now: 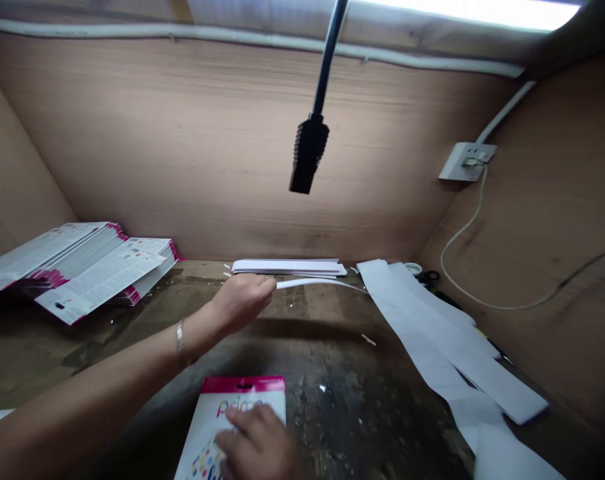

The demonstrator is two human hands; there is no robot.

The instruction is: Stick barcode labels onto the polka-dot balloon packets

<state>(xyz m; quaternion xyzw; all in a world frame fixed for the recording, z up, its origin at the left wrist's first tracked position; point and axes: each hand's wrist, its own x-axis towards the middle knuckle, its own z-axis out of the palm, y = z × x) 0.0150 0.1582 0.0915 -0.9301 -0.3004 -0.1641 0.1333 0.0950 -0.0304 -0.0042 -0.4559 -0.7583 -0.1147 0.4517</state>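
My left hand (245, 301), with a bracelet at the wrist, is closed on the end of a thin white strip (309, 282). The strip arches to the right above the table, toward a length of white paper (402, 327). Near the front edge of the view, my right hand (257, 443) lies on a white packet (195, 443) with a pink top band, a hang hole and colourful print. Its fingers are apart and somewhat blurred, and they cover part of the lettering.
Stacks of white and pink printed packets (102, 273) lean at the left. White strips (287, 267) lie along the back wall. Scissors handles (429, 276) show behind the paper at right. A black connector (309, 153) hangs overhead; a cable (452, 287) runs from the wall socket (465, 162).
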